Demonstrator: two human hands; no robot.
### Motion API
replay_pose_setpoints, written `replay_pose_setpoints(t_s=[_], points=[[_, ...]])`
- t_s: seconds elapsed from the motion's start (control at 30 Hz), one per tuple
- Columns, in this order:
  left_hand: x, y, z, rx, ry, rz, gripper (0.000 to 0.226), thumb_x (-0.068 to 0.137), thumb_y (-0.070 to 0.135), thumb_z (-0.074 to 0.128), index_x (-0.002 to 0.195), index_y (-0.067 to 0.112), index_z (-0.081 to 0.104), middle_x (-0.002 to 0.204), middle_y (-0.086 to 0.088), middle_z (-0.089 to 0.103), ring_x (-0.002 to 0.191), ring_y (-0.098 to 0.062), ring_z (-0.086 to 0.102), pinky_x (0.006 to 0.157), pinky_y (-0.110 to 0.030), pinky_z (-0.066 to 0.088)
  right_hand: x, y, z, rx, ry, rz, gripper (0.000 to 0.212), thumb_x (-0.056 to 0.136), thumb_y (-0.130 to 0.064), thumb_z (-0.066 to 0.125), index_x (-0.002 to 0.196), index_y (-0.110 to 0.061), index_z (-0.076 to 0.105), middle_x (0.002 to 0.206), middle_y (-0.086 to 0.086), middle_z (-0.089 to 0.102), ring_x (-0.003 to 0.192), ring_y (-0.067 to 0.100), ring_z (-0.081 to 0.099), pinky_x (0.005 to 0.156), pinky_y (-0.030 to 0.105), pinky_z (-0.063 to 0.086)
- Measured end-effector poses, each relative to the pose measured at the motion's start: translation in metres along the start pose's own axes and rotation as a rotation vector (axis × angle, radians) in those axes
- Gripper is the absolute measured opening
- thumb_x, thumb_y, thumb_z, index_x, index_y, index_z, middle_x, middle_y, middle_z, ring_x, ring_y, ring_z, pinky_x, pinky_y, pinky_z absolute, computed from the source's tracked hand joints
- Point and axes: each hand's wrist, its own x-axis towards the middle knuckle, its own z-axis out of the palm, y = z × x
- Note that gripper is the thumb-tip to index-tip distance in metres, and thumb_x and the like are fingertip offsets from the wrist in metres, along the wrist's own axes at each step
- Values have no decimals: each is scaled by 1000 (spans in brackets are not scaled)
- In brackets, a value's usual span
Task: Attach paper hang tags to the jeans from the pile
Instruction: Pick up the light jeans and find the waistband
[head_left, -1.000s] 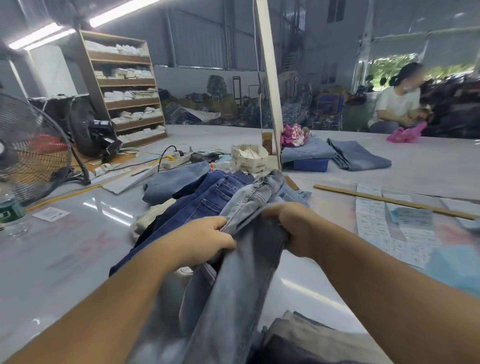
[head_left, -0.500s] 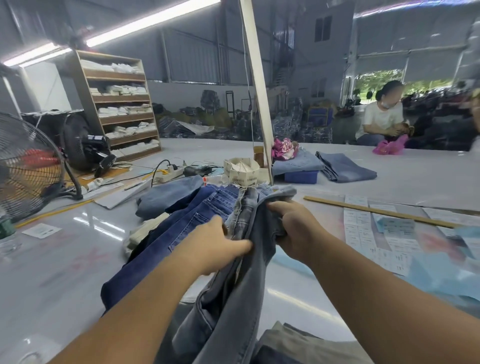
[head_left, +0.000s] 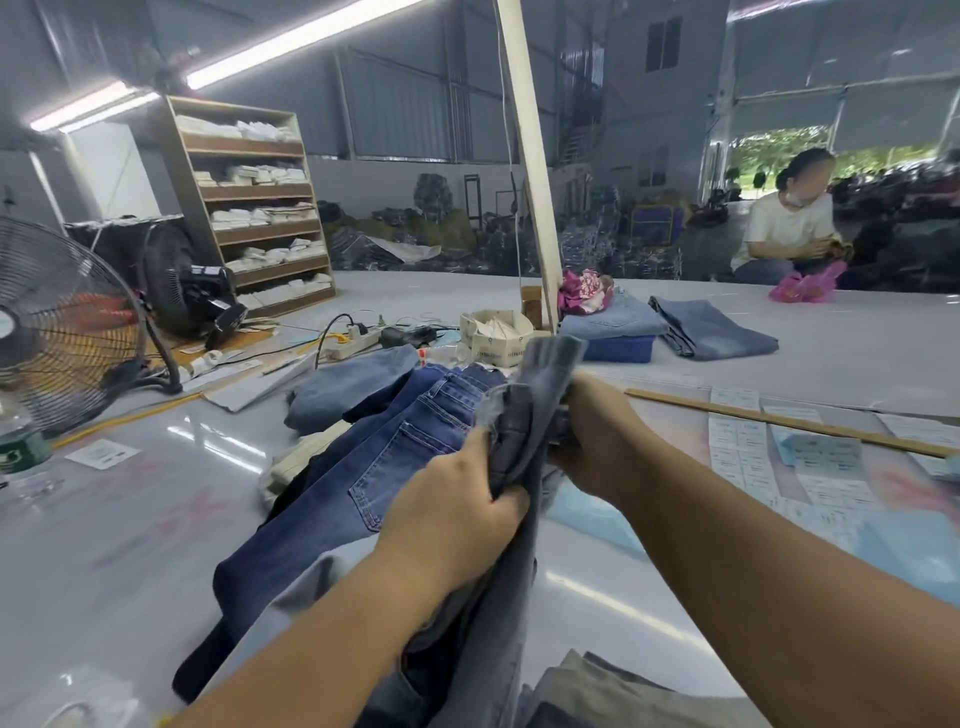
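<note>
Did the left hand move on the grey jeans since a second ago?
Yes. The left hand slid toward the right hand, bunching the grey jeans over the dark blue jeans.

Both bare forearms reach forward from the near edge and converge, the left hand (head_left: 457, 512) and the right hand (head_left: 597, 441) each curled closed, knuckles up, right slightly farther.
</note>
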Motion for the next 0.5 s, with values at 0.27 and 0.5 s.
replay_pose_setpoints(t_s=[0.27,0.5], points=[[-6,-2,11,-100,-9,-46,45,93,41,49,132,23,35,119,-8,63,108,-32,59,84,-39,48,-7,11,5,-283,-289,-69,44,71,-21,82,108,-15,59,89,6,68,79,23,67,64,33,56],[24,-57,-30,-875,187,-191,30,101,29,46,85,20,70,73,8,69,78,-9,60,72,-23,45,-5,7,15,-84,-243,-246,58,57,7,62,115,4,58,97,24,67,89,38,64,86,59,52]])
